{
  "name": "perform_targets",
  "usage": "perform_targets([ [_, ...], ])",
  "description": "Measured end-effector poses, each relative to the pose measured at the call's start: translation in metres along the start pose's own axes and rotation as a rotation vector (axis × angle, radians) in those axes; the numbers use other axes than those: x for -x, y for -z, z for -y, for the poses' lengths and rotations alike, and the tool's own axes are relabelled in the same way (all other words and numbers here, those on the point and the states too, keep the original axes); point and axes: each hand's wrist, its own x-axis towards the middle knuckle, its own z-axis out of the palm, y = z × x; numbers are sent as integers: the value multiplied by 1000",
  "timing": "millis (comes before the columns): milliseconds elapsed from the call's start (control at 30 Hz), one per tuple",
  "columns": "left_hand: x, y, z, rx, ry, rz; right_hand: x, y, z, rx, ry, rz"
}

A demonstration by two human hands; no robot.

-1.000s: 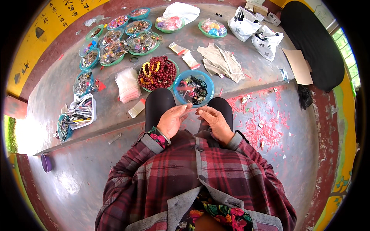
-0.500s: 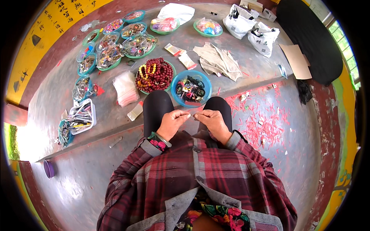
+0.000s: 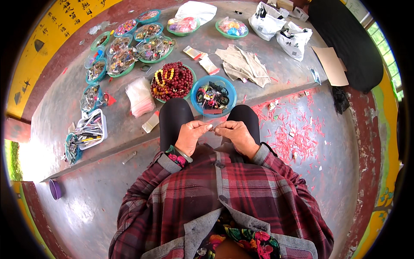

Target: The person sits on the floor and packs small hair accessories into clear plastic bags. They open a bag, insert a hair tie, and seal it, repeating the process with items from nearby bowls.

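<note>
My left hand (image 3: 191,137) and my right hand (image 3: 238,137) meet above my lap, between the knees, with thumbs and fingers pinched. Between them they appear to hold a small clear plastic bag, its red strip (image 3: 212,111) standing out at the far end; the see-through part is hard to make out. Just beyond is a blue basin (image 3: 235,100) with a heap of black cords and small colourful pieces (image 3: 212,97). To its left, a green-rimmed basin (image 3: 194,82) holds dark red bead strings (image 3: 179,84) and a few yellow ones. A stack of clear bags with pinkish edges (image 3: 140,98) lies left of the beads.
Several basins of trinkets (image 3: 155,49) stand at the far left, with a white tray of pens (image 3: 92,129) nearer. A beige cloth (image 3: 243,64), white plastic bags (image 3: 295,41) and cardboard (image 3: 331,64) lie farther off. Red strips (image 3: 297,138) litter the lower floor, right of the step.
My hands stay pinched in nearly the same place, raised very slightly. The red strip between them now shows more plainly, a little farther from me, in front of the blue basin.
</note>
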Motion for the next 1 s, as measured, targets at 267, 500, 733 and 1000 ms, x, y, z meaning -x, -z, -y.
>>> perform_targets([
  [267,0,-1,2,110,39,-1,1,-2,1,-37,-25,13],
  [500,-1,-2,1,121,18,9,-2,1,-5,-15,-33,36],
  [733,-1,0,0,119,5,46,-2,0,-1,-33,-38,13],
  [1000,-2,0,4,116,29,106,1,-1,4,-59,45,-46],
])
